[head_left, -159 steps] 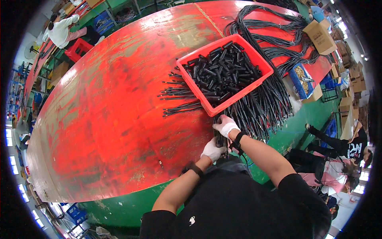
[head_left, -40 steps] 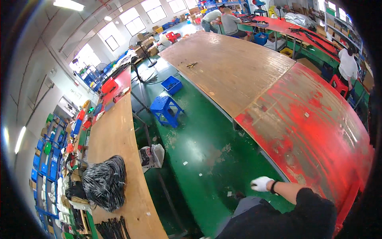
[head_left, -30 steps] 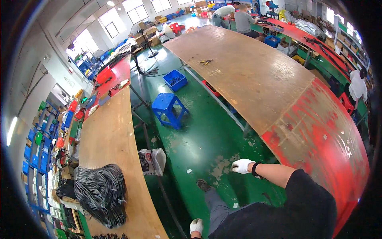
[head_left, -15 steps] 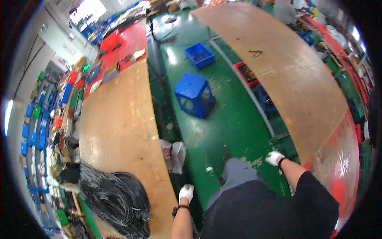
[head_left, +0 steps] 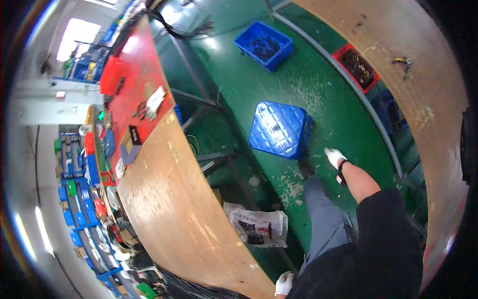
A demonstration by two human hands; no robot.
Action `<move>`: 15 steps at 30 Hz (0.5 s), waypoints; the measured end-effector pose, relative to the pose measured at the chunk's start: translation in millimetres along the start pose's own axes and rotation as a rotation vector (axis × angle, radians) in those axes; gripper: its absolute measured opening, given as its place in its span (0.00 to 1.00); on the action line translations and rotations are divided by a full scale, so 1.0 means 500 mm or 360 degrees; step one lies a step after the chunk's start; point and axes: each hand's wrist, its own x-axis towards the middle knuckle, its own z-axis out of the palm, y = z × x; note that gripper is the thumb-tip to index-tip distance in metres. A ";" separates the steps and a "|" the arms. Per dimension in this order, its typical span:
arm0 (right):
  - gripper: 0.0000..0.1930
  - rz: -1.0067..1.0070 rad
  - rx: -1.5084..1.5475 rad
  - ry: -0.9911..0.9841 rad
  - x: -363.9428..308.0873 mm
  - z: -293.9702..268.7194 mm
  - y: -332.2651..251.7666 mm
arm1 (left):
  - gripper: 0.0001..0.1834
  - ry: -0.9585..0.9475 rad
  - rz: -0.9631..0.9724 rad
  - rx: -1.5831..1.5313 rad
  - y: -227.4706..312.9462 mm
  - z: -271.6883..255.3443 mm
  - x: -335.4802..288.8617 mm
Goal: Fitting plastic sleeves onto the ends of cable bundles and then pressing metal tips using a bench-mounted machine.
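Note:
My right hand [head_left: 334, 157], in a white glove, is held out over the green floor beside a blue plastic stool [head_left: 278, 128], apart from it. Its fingers look loosely stretched, with nothing visible in them. At the bottom, my left hand [head_left: 284, 284], also white-gloved, hangs by the edge of the wooden table [head_left: 184, 199]. Its fingers look curled, and I see no object in them. A white printed sack [head_left: 259, 226] lies below the table edge, near my left hand. Black cable-like strands [head_left: 191, 288] lie on the table's near end.
A blue crate [head_left: 264, 45] holding dark pieces stands on the floor ahead. At the right, a curved-looking wooden table [head_left: 428, 94] carries pliers [head_left: 402, 62], with a red bin [head_left: 356, 67] beneath its edge. A red tabletop [head_left: 137, 74] holds scissors and a glove. Shelves with blue bins line the left.
I have moved forward along the aisle, so the stool and crate are closer. The black strands have slid toward the lower edge. My left hand now sits lower, my right reaches further ahead.

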 end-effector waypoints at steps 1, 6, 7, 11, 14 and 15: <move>0.41 -0.0002 -0.0091 -0.0082 0.048 0.037 -0.054 | 0.25 -0.0016 -0.0068 0.0079 0.054 -0.024 -0.027; 0.47 0.0525 0.0717 0.0225 0.304 0.189 -0.210 | 0.20 -0.0071 -0.0227 -0.0118 0.343 -0.128 0.064; 0.46 0.0522 0.1207 0.0110 0.321 0.209 -0.235 | 0.20 -0.0088 -0.0310 -0.0151 0.386 -0.150 0.084; 0.46 0.0384 0.2184 -0.0188 0.370 0.228 -0.268 | 0.19 -0.0174 -0.0134 0.0041 0.599 -0.196 0.174; 0.49 0.0492 0.1611 0.0074 0.309 0.171 -0.365 | 0.21 -0.0095 -0.0016 0.0158 0.657 -0.238 0.223; 0.51 0.0541 0.1372 0.0145 0.267 0.125 -0.405 | 0.22 -0.0114 -0.0050 0.0032 0.661 -0.266 0.254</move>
